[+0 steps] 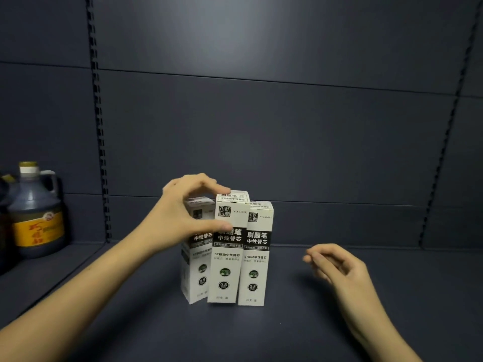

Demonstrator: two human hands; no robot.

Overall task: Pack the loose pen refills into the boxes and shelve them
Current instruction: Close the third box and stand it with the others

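Three upright refill boxes side by side on the dark shelf [313, 322], left hand [183, 212] pinching the middle box [227, 257] — forefinger on top, thumb on its front, right hand [337, 265] loosely curled, holding nothing, near the right box [254, 267], left box [194, 273] angled, dark bottle [34, 212] far left.

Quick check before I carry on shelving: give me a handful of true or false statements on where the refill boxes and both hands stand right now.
1. Three refill boxes stand upright on the shelf. True: the left box, the middle box and the right box stand side by side.
2. The left hand pinches the middle box. True: thumb on its front, fingers at its top.
3. The right hand grips the right box. False: it hangs apart from the boxes, fingers loosely curled, holding nothing.
4. The middle box lies flat. False: it stands upright.
5. A dark bottle with a yellow label stands at the far left. True.
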